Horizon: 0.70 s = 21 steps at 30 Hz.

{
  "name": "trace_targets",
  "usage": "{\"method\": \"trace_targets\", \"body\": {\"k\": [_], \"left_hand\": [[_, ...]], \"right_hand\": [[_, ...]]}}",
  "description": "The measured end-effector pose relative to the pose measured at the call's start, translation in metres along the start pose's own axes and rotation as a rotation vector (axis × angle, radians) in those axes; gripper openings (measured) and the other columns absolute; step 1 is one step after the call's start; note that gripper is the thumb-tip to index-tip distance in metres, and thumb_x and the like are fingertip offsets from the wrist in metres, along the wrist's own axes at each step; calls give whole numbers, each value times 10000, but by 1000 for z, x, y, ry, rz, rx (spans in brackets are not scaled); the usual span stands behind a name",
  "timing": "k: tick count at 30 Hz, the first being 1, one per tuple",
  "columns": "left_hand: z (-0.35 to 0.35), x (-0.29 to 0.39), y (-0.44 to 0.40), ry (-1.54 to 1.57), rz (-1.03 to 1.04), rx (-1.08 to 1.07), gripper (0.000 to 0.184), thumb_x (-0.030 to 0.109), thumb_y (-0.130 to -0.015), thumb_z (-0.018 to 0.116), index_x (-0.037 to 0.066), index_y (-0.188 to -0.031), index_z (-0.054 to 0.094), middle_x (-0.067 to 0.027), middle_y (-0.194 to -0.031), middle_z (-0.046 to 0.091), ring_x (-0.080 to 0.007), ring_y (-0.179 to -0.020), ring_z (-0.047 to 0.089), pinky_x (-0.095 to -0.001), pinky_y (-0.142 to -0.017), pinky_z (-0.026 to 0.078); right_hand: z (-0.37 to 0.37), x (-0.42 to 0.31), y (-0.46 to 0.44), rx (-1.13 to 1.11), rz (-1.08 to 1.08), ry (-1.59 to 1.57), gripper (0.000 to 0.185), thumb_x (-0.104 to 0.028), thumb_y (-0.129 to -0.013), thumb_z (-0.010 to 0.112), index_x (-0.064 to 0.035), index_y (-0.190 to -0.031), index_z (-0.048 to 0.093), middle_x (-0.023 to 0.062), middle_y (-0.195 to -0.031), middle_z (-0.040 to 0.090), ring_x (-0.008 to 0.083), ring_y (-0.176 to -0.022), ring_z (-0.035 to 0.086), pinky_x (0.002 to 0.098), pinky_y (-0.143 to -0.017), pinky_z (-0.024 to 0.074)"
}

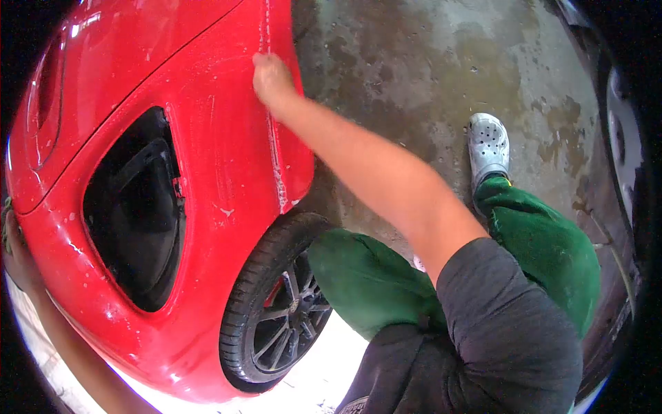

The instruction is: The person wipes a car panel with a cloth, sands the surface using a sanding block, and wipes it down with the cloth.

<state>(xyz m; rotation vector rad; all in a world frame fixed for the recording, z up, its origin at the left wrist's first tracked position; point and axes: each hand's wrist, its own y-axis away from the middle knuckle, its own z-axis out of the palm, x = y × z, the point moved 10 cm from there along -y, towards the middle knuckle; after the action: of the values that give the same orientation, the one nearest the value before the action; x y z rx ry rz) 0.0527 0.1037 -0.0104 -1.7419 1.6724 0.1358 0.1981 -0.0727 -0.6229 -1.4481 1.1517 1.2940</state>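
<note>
A red car body (pixel 227 138) with wet white streaks and droplets fills the left side. My right hand (pixel 272 79) is closed against its lower edge, near a whitish line along the panel; anything inside the fingers is hidden. At the far left rim of the view, my left hand (pixel 12 231) is dim and partly cut off beside the car's rounded corner, so its fingers cannot be made out. Between the hands is a dark lamp-shaped opening (pixel 138 214) in the bodywork.
A black tyre with a spoked wheel (pixel 293 307) sits beside my green-trousered knee (pixel 372 276). My foot in a pale perforated clog (pixel 489 143) stands on the wet, stained concrete floor (pixel 414 76). Another dark vehicle-like surface (pixel 620 138) borders the right side.
</note>
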Motion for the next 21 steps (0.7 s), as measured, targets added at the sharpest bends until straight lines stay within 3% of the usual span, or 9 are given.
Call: {"method": "trace_targets", "body": {"k": [1, 4, 7, 9, 12, 15, 18, 19, 21], "left_hand": [[1, -1, 0, 8, -4, 2, 302, 250, -986, 657, -24, -1110, 625, -162, -1056, 704, -270, -953, 667, -387, -848, 537], [0, -4, -1, 15, -11, 2, 303, 247, -986, 657, -21, -1124, 623, -159, -1072, 701, -266, -966, 666, -384, -859, 534], [0, -4, -4, 24, -11, -5, 305, 243, -986, 657, -19, -1139, 622, -156, -1089, 698, -262, -979, 664, -382, -870, 531], [-1, -7, -5, 23, -15, -6, 307, 241, -986, 656, -17, -1148, 620, -154, -1101, 696, -260, -988, 664, -380, -877, 529], [-1, -8, -5, 25, -21, -16, 310, 237, -986, 656, -15, -1163, 619, -151, -1118, 692, -256, -1001, 662, -378, -888, 526], [-1, -10, -4, 26, -30, -18, 314, 234, -985, 656, -12, -1177, 617, -148, -1134, 689, -252, -1013, 661, -375, -899, 523], [0, -10, -3, 31, -35, -22, 319, 231, -985, 655, -10, -1191, 615, -145, -1151, 686, -248, -1026, 659, -373, -910, 520], [0, -10, -3, 33, -37, -22, 321, 229, -985, 655, -9, -1196, 614, -144, -1157, 685, -247, -1031, 659, -372, -913, 519], [1, -11, -2, 36, -40, -26, 324, 227, -985, 655, -7, -1206, 613, -142, -1168, 683, -245, -1039, 658, -370, -921, 517]], "right_hand": [[5, 8, -23, 34, -117, -15, 266, -136, -910, 528, 39, -1083, 631, 285, -1069, 679, 402, -958, 665, 510, -827, 528], [-17, 36, -22, 35, 404, -825, 296, -214, -944, 523, 8, -1017, 705, 245, -1144, 692, 356, -1064, 673, 447, -875, 530], [-16, 44, 11, -238, 510, -819, 359, -161, -942, 535, -12, -1257, 624, 84, -1096, 658, 221, -1023, 612, 332, -913, 488], [13, 52, 26, -283, 210, -650, 237, -135, -935, 538, -19, -1088, 678, 225, -1300, 596, 340, -1127, 625, 368, -963, 509], [28, 47, 59, -302, 81, -565, 187, -90, -911, 549, -15, -984, 704, 315, -1439, 519, 416, -1221, 607, 389, -1018, 512], [27, 32, 83, -200, -253, -226, 400, -135, -953, 539, 19, -1322, 528, 238, -1473, 524, 287, -1257, 585, 330, -1058, 451], [29, 39, 114, -318, -116, -364, 373, -126, -971, 537, 28, -1310, 513, 258, -1545, 436, 297, -1327, 537, 330, -1089, 426], [24, 34, 122, -327, -76, -452, 216, -99, -952, 552, 34, -1116, 595, 301, -1542, 408, 362, -1328, 533, 360, -1080, 454], [29, 39, 144, -410, 107, -629, 279, -75, -957, 542, 14, -1212, 612, 299, -1536, 421, 359, -1341, 528, 338, -1098, 434]]}}
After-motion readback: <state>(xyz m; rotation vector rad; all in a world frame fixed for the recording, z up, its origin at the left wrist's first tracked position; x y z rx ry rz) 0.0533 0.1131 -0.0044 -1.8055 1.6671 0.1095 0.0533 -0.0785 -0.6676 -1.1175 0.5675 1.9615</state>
